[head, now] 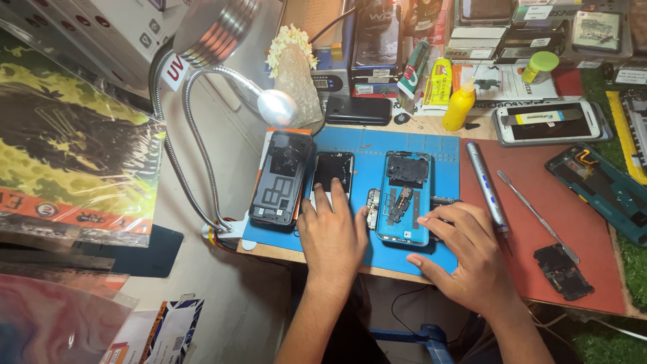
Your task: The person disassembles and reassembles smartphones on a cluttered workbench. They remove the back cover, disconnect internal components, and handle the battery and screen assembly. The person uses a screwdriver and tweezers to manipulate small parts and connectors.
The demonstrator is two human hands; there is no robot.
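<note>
Hands rest flat on the blue mat (411,145) covering the surface. Left hand (331,232), grip released, touches the small dark phone screen (333,172). Right hand (465,253), grip released and holding nothing, lies just beside the opened blue phone frame (404,202).

A phone repair workbench: opened phones (403,197) lie on a blue work mat (441,152), with an electric screwdriver (486,185), a glue bottle (459,106) and stacked parts boxes (539,27) behind.
</note>
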